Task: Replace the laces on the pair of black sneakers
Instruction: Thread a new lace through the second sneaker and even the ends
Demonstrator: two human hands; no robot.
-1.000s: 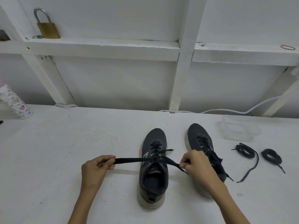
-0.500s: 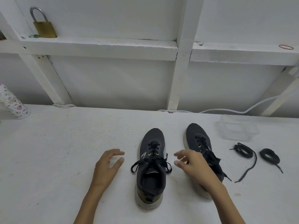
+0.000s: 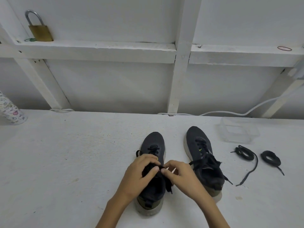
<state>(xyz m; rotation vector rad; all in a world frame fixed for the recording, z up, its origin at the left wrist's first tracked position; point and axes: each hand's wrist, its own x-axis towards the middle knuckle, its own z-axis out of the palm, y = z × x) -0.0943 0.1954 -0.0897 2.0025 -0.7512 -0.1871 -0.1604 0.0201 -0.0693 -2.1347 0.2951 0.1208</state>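
Over the middle of the left shoe [image 3: 154, 143], my left hand [image 3: 139, 171] curls round its lace [image 3: 169, 185] while my right hand [image 3: 180, 176] pinches it. Just right of that shoe stands the other shoe [image 3: 198, 139]; farther right lie two coiled laces [image 3: 245, 153].

The left sneaker [image 3: 154, 142] and right sneaker [image 3: 195, 137] are matt black cloth; table [image 3: 65, 162] rough, white-painted; padlock [image 3: 41, 32] dull brass; container [image 3: 238, 130] clear plastic.
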